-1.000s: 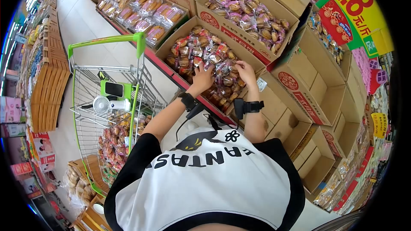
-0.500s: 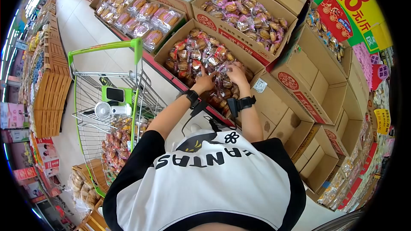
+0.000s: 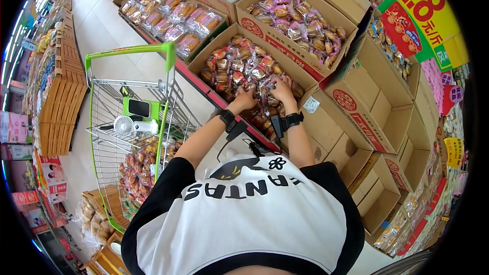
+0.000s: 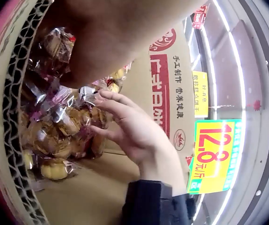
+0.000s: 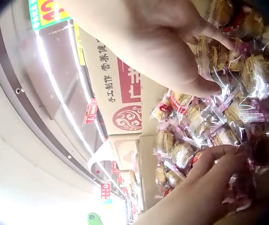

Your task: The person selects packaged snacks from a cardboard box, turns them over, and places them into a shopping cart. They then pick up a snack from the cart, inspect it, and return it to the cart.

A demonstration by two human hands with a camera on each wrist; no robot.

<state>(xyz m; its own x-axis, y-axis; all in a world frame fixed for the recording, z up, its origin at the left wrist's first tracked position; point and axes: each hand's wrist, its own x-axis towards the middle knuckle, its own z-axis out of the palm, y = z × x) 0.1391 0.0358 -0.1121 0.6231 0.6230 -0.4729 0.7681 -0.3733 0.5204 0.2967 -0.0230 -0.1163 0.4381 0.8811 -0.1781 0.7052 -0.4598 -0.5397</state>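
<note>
Small wrapped pastries [image 3: 238, 53] in clear, red and pink film fill a cardboard box [image 3: 204, 56]. My left hand [image 3: 245, 99] is down among them near the front edge; in the right wrist view that left hand [image 5: 195, 187] bends its fingers round a packet [image 5: 247, 187]. Just to its right, my right hand [image 3: 281, 89] touches the pile with fingers spread, and in the left wrist view the right hand [image 4: 134, 126] shows thumb and forefinger apart against packets [image 4: 64, 124]. Some fingertips are hidden by film.
A green-handled cart [image 3: 130, 48] holding bagged goods stands at the left. More pastry boxes [image 3: 300, 25] lie beyond, and cardboard boxes without goods [image 3: 331, 122] are to the right. A price sign [image 3: 423, 5] hangs at the upper right.
Since half a second ago my left hand's extended forefinger has drawn in among the packets. My right hand, farther right a second ago, has come nearer the left and spread its fingers.
</note>
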